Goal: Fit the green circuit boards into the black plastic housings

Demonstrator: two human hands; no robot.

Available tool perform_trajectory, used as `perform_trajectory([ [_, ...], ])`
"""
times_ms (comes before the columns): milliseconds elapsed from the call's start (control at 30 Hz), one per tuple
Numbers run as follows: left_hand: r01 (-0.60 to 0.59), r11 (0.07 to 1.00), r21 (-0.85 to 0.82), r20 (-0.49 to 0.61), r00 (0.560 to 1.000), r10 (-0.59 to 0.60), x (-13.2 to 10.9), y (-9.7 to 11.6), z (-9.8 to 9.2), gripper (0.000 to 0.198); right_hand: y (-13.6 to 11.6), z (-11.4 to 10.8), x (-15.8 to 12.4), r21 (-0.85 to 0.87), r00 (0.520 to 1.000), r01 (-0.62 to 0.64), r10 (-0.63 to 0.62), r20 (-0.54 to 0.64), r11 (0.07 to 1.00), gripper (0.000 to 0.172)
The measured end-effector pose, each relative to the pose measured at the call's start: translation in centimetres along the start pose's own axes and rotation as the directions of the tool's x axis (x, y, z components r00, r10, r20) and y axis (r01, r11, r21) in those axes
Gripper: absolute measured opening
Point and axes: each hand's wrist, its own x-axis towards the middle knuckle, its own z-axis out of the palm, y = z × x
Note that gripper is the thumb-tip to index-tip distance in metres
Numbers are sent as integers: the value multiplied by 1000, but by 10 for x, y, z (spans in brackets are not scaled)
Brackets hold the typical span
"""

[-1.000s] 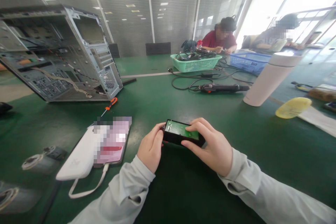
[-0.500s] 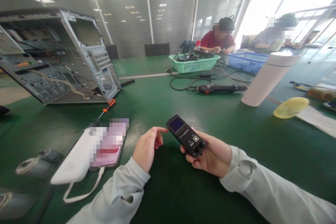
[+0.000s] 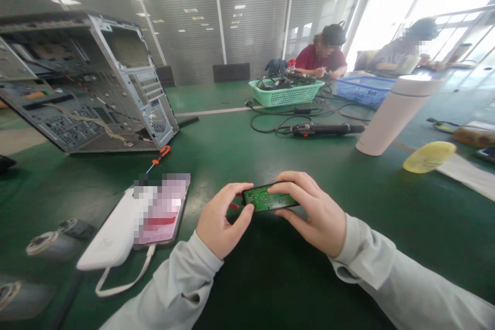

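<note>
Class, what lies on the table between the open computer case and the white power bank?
In the head view, an orange-handled screwdriver lies between computer case and power bank.

Both bare hands, left hand (image 3: 218,224) and right hand (image 3: 319,214), emerge from loose pale-grey long sleeves.

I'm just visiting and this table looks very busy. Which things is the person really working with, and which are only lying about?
In hand:
left hand
right hand
small device with a green board, gripped by both hands

Lying about:
white power bank
phone
open computer case
orange screwdriver
black power tool
white bottle
green basket
blue basket
</note>
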Motion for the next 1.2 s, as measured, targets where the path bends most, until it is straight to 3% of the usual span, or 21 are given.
perform_trajectory([
  [233,39,999,-8,37,999,-39,2,-2,2,28,5,-6,2,61,997,-71,73,-38,996,33],
  [433,109,993,-39,122,987,-104,0,-7,7,22,9,-8,1,106,992,-125,121,44,987,40],
  [667,154,976,-152,127,983,-135,2,-3,7,20,14,-10,0,85,972,-209,198,128,974,46],
  [967,-7,995,-95,-42,999,3,-1,5,3,20,8,-9,1,67,979,-194,189,76,979,33],
  [1100,-170,978,123,-68,981,179,-3,9,-2,25,3,-8,1,56,992,-123,121,31,991,31],
  [1200,-320,886,335,-6,940,342,-1,12,-4,39,0,-8,2,33,999,-17,15,44,999,32],
])
